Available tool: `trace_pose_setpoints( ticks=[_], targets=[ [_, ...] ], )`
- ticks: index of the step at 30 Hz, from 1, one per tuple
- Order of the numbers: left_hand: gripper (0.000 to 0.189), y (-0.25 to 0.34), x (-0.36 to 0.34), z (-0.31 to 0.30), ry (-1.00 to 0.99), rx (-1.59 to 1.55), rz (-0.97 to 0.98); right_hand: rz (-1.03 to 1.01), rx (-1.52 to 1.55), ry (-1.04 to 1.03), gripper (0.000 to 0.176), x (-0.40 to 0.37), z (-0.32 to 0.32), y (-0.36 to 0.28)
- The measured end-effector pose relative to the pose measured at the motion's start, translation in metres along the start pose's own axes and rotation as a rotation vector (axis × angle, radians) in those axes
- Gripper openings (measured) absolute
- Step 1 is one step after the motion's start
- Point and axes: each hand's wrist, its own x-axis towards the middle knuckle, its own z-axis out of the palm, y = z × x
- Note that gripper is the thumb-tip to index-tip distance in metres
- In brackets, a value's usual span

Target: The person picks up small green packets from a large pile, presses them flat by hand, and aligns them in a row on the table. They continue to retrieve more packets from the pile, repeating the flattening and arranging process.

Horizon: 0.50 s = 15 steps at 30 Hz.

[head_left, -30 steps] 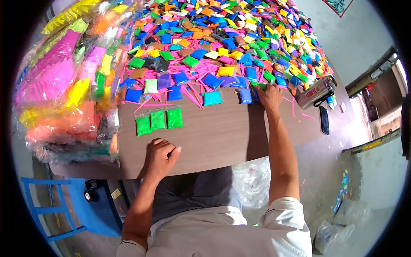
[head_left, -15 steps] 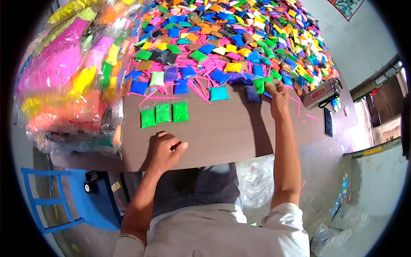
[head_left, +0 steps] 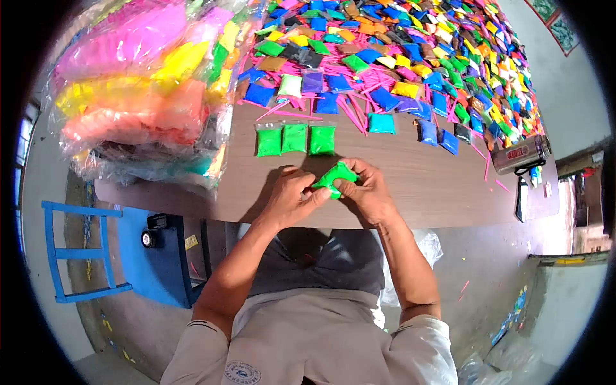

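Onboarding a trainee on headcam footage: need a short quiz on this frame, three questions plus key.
1. Count: how many green packets are lined up in the row on the table, just beyond the hands?
2. True or false: the right hand is empty.
3. Location: toward which end of the table is the silver flask, the person's left or right?

Key:
1. Three.
2. False; it grips another green packet.
3. Right.

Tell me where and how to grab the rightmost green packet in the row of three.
Probably by its filled right edge, coming from the right: the rightmost green packet lies flat with bare table on that side, while the middle green packet sits close on its left.
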Motion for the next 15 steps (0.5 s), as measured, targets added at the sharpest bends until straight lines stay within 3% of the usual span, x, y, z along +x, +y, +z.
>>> trace_pose_setpoints(
  ticks=[2, 11, 15],
  targets=[
    [0.055, -0.006, -0.002, 0.004, 0.038, 0.005, 0.043, 0.056, 0.058, -0.039, 0.022, 0.000, 0.007, 0.005],
    [0.048, -0.011, -0.002, 0.006, 0.034, -0.118, 0.000, 0.185, 0.183, 0.045, 0.024, -0.007, 0.015, 0.006],
    [0.051, -0.019, -0.003, 0.011, 0.028, -0.119, 0.010, 0.084, 0.056, 0.026, 0.018, -0.007, 0.017, 0.020]
  ],
)
